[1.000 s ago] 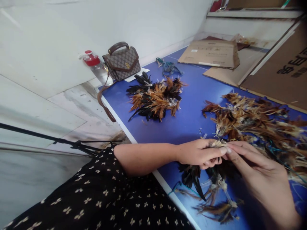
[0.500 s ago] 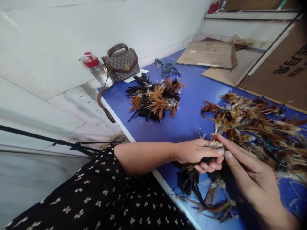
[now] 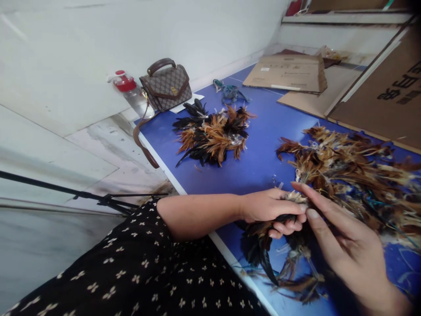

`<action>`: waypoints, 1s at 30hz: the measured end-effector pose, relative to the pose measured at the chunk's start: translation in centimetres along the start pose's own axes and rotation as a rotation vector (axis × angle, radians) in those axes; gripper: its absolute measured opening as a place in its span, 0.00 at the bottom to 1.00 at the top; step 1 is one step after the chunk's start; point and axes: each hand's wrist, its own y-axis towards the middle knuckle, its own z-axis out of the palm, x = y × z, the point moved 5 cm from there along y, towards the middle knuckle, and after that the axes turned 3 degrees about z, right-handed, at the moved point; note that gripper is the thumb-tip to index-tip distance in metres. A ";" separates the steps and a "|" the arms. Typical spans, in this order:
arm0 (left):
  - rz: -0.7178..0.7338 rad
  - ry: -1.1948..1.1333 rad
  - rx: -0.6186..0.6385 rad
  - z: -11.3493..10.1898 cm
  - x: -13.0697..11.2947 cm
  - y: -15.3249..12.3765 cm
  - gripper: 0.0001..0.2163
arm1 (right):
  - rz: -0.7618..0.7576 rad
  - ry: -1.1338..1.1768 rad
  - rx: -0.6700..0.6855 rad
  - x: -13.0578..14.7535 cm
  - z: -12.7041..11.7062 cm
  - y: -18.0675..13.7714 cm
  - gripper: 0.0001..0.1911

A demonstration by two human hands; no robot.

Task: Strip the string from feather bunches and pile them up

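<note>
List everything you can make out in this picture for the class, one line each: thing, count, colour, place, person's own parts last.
Table: 1, blue, centre to right
Handbag: 1, brown patterned, table's far-left corner
Water bottle: 1, clear with red lid, left of handbag
Wall: 1, white, behind handbag
Smaller feather pile: 1, black and orange-brown, mid-table
Tangle: 1, blue-grey, behind smaller feather pile, material unclear
Larger feather pile: 1, mostly brown, right
Feather bundle: 1, black and pale, right of centre
Cardboard: several pieces, brown, far right
Rods: several, black, left
Clothing: 1 garment, black with pale motifs, bottom left
Left hand: 1, bare, gripping the bundle
Right hand: 1, bare, fingertips beside the bundle
</note>
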 end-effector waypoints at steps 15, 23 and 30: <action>-0.037 0.037 0.030 -0.1 0.2 -0.1 0.14 | -0.012 -0.073 -0.021 -0.4 -0.8 0.3 0.25; -0.066 0.359 0.070 0.1 1.2 0.2 0.10 | 0.174 0.006 -0.093 0.6 0.7 0.9 0.11; 0.024 0.179 0.012 0.2 0.5 -0.1 0.20 | 0.259 0.044 -0.192 -0.4 0.7 0.7 0.13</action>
